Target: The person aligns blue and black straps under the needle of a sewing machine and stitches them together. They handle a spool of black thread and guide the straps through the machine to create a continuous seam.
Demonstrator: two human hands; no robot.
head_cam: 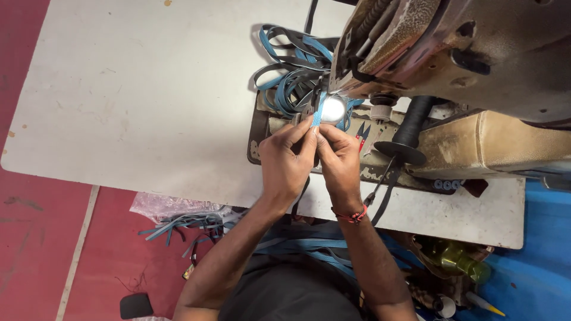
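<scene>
From the head camera, the left hand (286,161) and the right hand (339,159) pinch a blue strap (316,114) between closed fingertips, just under the lamp (333,109) of the worn sewing machine (452,59). A tangle of straps (291,65) lies behind. To the left, the white table (131,95) runs broad and bare to its front edge.
</scene>
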